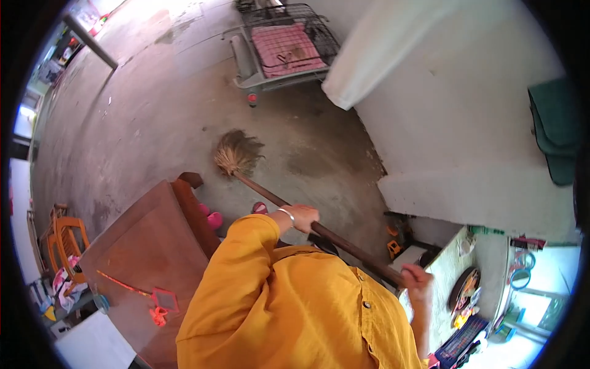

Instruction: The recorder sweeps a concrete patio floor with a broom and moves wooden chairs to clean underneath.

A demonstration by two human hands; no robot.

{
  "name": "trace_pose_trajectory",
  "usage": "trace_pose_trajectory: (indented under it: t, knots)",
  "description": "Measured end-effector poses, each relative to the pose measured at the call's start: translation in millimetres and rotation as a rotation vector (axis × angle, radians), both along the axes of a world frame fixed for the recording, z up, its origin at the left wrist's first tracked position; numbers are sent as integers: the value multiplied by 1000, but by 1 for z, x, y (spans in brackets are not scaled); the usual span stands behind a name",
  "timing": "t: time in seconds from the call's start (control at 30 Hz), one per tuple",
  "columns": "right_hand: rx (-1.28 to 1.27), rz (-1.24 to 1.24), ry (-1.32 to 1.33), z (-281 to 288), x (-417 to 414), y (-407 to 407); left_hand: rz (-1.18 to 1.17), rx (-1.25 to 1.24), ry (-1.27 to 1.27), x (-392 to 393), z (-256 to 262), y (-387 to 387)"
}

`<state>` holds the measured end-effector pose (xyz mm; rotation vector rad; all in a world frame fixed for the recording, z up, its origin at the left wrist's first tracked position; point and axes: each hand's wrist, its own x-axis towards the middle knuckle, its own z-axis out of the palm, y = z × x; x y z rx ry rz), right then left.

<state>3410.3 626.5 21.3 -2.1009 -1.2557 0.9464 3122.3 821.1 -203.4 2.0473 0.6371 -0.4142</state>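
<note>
A long wooden-handled broom (265, 191) slants across the view in front of me. My left hand (304, 218), with a bangle at the wrist, is closed around the middle of its handle. Near the upper end of the handle, at the right, my right hand (416, 278) grips it. The broom's straw bristles (237, 151) rest on the bare concrete floor (152, 124), ahead and to the left of my hands.
A brown table (138, 230) at the left bears a red-rimmed item (165, 300). Orange chairs (71, 235) stand beyond it. A wire-frame cart (276, 83) holding a pink cloth (288, 48) stands ahead. A pale wall (442, 138) runs along the right. Pink shoes (213, 220) lie beside the table.
</note>
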Motion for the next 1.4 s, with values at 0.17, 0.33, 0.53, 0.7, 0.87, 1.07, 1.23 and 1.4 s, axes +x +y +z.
trace_pose_trajectory:
  t: [0.17, 0.33, 0.53, 0.7, 0.87, 1.07, 1.23, 1.4]
  knots:
    - [23, 193, -55, -21, -62, 53, 158, 33, 77, -78, -3, 49]
    - [-121, 453, -299, 47, -57, 94, 149, 149, -130, -45, 6, 71]
    - [-285, 435, -406, 118, -45, 137, 123, 79, -387, 8, 24, 95]
    - [-328, 459, -276, 101, -34, 183, 53, 34, -337, 19, -10, 116]
    - [-429, 410, -115, 41, -20, 204, 77, -10, -174, -13, -40, 147]
    - [-486, 169, 80, 6, -38, 237, 186, -64, -56, -53, -40, 178]
    - [-509, 134, 212, -45, -87, 279, 196, 5, 46, -122, -63, 219]
    - [-328, 433, 170, -130, -209, 349, 246, 215, 339, -269, -78, 283]
